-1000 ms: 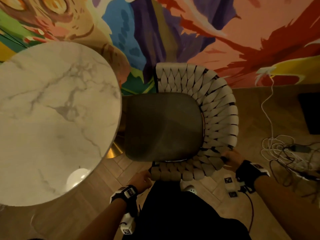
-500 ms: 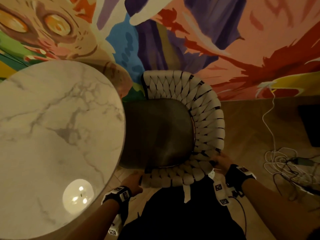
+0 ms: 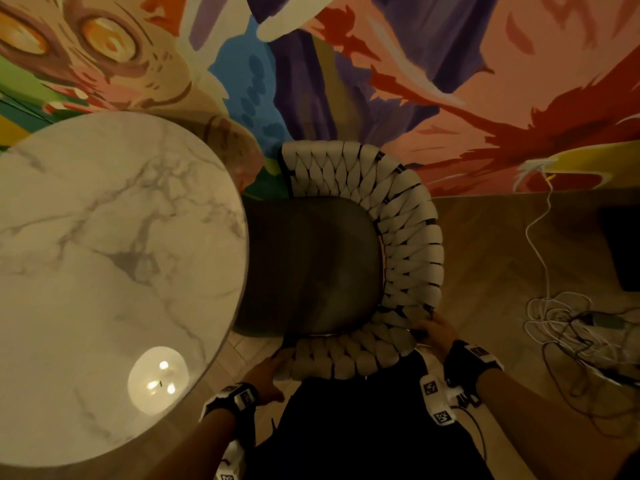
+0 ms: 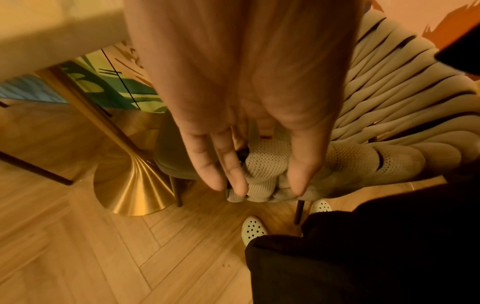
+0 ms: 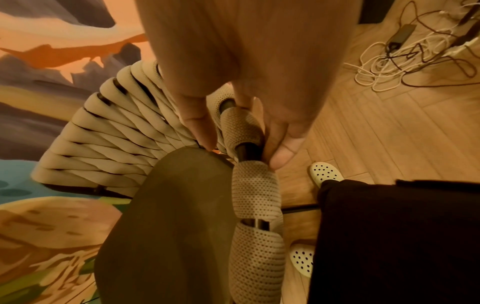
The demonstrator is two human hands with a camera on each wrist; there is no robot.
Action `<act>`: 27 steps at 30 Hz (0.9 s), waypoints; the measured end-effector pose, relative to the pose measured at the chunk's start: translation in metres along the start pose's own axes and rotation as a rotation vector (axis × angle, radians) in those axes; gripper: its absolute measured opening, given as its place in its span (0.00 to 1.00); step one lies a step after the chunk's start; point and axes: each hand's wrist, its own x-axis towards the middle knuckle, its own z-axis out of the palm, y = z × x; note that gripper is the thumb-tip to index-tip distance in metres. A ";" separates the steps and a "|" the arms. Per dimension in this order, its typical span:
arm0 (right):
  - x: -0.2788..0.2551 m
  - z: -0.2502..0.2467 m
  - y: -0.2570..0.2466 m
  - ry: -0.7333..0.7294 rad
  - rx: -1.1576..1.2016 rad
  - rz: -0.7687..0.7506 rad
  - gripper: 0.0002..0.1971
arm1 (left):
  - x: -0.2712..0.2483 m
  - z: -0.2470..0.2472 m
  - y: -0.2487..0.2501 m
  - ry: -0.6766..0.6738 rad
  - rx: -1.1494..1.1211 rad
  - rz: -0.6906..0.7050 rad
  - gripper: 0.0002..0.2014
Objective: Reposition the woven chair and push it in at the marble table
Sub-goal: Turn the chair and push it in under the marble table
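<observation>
A: Woven cream straps wrap the chair (image 3: 408, 237) back, and its dark seat (image 3: 311, 268) sits at centre frame, the front edge already tucked just under the marble counter (image 3: 104, 254) on the left.

B: Where are the hands?

A: Both on the back rim, low in the frame. The left hand (image 3: 268, 370) curls its fingers (image 4: 233, 174) and thumb round the padded end of the rim, so that grip is closed on the chair. The right hand (image 3: 438, 332) clamps the rim at the lower right corner.

B: How will it handle?

A: I'd judge the frame stiff and the straps soft and squashy, so hold the bar, not the weave. It probably slides easily on the wood floor (image 3: 502, 254).

B: Do the wrist cameras add anything?

A: Yes. The right one shows thumb and fingers (image 5: 283, 148) pinching a bare dark tube between 2 straps. The left one shows the brass base (image 4: 135, 185) of the counter close beside the chair's thin front leg (image 4: 178, 191), hidden from above.
</observation>
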 end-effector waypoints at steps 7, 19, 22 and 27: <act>-0.008 0.004 0.018 0.012 0.021 0.035 0.27 | 0.000 0.015 -0.025 -0.050 -0.065 -0.002 0.45; -0.003 0.006 0.021 0.058 -0.062 -0.024 0.27 | 0.010 0.008 -0.046 0.173 -0.758 -0.248 0.24; -0.009 0.009 0.016 0.051 -0.075 0.002 0.26 | 0.012 0.006 -0.047 0.182 -0.784 -0.260 0.20; -0.004 0.004 0.013 0.051 -0.162 0.027 0.27 | 0.012 0.001 -0.042 0.181 -0.738 -0.252 0.18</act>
